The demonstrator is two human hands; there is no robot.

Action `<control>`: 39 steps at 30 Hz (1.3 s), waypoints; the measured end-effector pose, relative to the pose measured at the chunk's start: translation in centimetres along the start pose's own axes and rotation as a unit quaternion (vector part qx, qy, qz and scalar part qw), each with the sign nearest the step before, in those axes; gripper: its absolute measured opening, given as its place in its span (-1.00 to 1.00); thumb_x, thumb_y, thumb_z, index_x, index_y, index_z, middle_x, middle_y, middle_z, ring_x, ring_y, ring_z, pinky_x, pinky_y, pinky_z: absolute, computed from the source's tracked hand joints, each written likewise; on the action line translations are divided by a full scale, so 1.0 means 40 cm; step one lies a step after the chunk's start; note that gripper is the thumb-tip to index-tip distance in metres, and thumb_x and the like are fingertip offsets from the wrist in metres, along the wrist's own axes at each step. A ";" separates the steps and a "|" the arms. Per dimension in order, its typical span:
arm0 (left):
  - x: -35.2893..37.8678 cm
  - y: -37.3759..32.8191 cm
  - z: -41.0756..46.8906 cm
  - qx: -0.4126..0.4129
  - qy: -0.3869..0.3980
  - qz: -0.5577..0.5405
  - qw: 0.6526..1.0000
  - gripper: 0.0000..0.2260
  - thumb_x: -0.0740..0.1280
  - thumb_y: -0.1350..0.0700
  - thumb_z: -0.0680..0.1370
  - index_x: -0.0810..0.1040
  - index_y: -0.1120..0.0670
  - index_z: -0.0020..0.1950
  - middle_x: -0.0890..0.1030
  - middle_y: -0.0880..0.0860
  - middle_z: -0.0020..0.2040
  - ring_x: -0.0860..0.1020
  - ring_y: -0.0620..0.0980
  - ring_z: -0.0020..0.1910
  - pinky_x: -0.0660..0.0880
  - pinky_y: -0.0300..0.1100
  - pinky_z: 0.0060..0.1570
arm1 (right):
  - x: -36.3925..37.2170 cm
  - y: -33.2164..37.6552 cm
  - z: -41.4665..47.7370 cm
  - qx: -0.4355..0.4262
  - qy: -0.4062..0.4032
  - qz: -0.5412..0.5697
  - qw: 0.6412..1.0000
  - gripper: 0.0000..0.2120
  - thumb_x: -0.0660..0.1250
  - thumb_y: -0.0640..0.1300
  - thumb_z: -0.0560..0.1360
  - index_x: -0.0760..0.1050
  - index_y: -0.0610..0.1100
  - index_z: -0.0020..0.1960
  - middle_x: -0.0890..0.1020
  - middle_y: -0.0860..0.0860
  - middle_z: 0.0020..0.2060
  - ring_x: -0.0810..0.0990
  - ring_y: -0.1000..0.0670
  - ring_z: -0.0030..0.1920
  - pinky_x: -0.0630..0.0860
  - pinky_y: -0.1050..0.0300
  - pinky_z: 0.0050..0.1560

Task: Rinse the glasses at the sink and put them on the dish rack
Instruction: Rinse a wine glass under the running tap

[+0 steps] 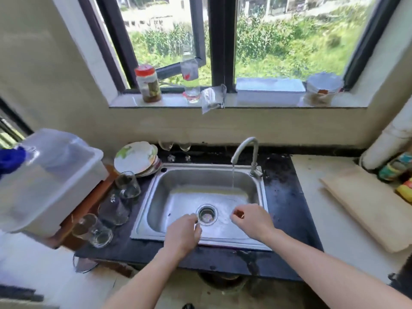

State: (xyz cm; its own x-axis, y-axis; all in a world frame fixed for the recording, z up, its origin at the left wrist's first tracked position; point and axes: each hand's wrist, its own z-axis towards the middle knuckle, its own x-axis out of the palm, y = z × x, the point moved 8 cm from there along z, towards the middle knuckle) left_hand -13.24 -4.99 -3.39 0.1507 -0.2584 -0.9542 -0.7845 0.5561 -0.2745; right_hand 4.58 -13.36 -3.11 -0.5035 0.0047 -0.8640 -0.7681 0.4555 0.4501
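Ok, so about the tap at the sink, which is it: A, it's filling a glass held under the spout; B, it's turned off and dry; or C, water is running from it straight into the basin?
C: a thin stream of water falls from the faucet straight into the sink, with no glass under the spout.
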 end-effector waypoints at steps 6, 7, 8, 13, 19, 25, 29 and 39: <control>0.003 0.206 0.192 -0.040 0.021 -0.016 0.999 -0.80 0.14 0.01 0.59 0.49 0.02 0.10 0.60 -0.01 0.05 0.54 0.07 0.04 0.41 -0.11 -0.06 | 0.028 0.179 0.305 0.000 0.003 0.012 1.000 -0.79 0.30 0.05 0.49 0.60 0.05 0.07 0.67 0.10 -0.01 0.60 -0.03 0.06 0.47 0.12 -0.05; 0.006 0.236 0.231 -0.041 0.029 -0.024 0.998 -0.80 0.14 0.01 0.59 0.49 0.03 0.09 0.60 0.00 0.03 0.54 0.08 0.03 0.42 -0.10 -0.05 | 0.025 0.204 0.362 0.008 -0.001 0.022 1.000 -0.78 0.31 0.04 0.48 0.59 0.05 0.09 0.67 0.10 -0.01 0.60 -0.03 0.06 0.48 0.12 -0.03; 0.008 0.262 0.270 -0.041 0.033 -0.032 0.998 -0.80 0.14 0.01 0.58 0.49 0.03 0.08 0.60 0.00 0.02 0.55 0.09 0.02 0.44 -0.09 -0.04 | 0.024 0.228 0.423 0.015 -0.004 0.029 0.999 -0.77 0.32 0.04 0.48 0.58 0.04 0.12 0.66 0.10 -0.01 0.60 -0.03 0.07 0.48 0.11 0.00; 0.017 0.350 0.407 -0.028 0.051 -0.064 0.996 -0.81 0.14 0.02 0.58 0.50 0.04 0.04 0.60 -0.01 0.00 0.55 0.07 0.00 0.42 -0.09 -0.10 | 0.021 0.299 0.711 0.074 -0.019 0.060 0.995 -0.53 0.35 0.03 0.46 0.42 0.00 0.35 0.61 0.03 0.16 0.55 -0.09 0.20 0.48 0.05 0.15; 0.070 0.466 0.488 -0.042 0.067 -0.112 0.991 -0.83 0.16 0.05 0.56 0.52 0.05 -0.01 0.62 0.02 -0.07 0.56 0.08 -0.07 0.39 -0.09 -0.18 | 0.103 0.313 0.978 0.159 -0.058 0.117 0.979 -0.19 0.53 0.07 0.34 0.23 -0.09 0.45 0.44 -0.12 0.34 0.45 -0.17 0.33 0.45 -0.04 0.21; 0.122 0.522 0.511 -0.052 0.094 -0.117 0.987 -0.84 0.17 0.05 0.55 0.53 0.04 -0.01 0.62 0.02 -0.09 0.56 0.09 -0.07 0.28 -0.15 -0.28 | 0.157 0.288 1.052 0.161 -0.084 0.147 0.972 -0.25 0.53 0.08 0.35 0.28 -0.05 0.43 0.56 -0.04 0.27 0.52 -0.14 0.27 0.48 -0.01 0.17; 0.128 0.508 0.530 -0.048 0.108 -0.129 0.985 -0.85 0.18 0.06 0.54 0.53 0.05 -0.05 0.62 0.03 -0.11 0.55 0.09 -0.07 0.37 -0.12 -0.28 | 0.133 0.277 0.955 0.158 -0.118 0.216 0.956 -0.36 0.55 0.10 0.27 0.41 0.03 0.28 0.61 0.07 0.11 0.60 -0.04 0.08 0.52 0.02 0.09; 0.240 0.355 0.521 -0.025 0.217 -0.097 0.971 -0.79 0.19 0.06 0.56 0.51 0.07 0.12 0.63 0.09 0.07 0.55 0.12 0.06 0.46 -0.11 -0.07 | 0.220 0.045 0.463 0.260 -0.085 0.267 0.924 -0.45 0.59 0.14 0.23 0.46 0.04 0.13 0.58 0.15 -0.01 0.59 0.09 -0.09 0.53 0.04 0.04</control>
State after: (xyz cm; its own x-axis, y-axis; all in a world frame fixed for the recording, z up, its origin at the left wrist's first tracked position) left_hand -10.40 16.88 -18.94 0.0400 -0.6685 -0.7426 -0.7970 0.4269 -0.4273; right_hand 6.10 3.96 -14.08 -0.6529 0.4720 -0.5925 -0.1112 0.7140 0.6913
